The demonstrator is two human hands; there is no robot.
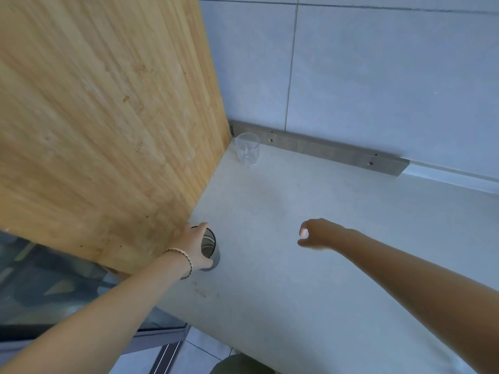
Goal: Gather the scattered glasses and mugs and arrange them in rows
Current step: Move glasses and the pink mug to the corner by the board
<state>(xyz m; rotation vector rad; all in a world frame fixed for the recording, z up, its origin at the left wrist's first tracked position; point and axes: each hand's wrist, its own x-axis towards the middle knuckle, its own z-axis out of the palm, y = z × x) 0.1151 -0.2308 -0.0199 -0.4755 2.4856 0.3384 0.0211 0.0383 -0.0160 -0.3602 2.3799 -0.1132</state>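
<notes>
A dark smoky glass (pixel 211 245) stands on the grey counter (pixel 283 265) near its front left, beside the wooden panel. My left hand (pixel 193 245) is wrapped around its rim and side. A clear glass (pixel 247 149) stands upright in the far corner, where the panel meets the wall. My right hand (pixel 318 233) hovers over the middle of the counter, fingers curled loosely and holding nothing, well apart from both glasses.
A tall wooden panel (pixel 108 117) walls off the counter's left side. A grey metal strip (pixel 324 151) runs along the tiled back wall (pixel 378 76). The counter's front edge is below my left forearm, with floor tiles (pixel 194 352) beneath.
</notes>
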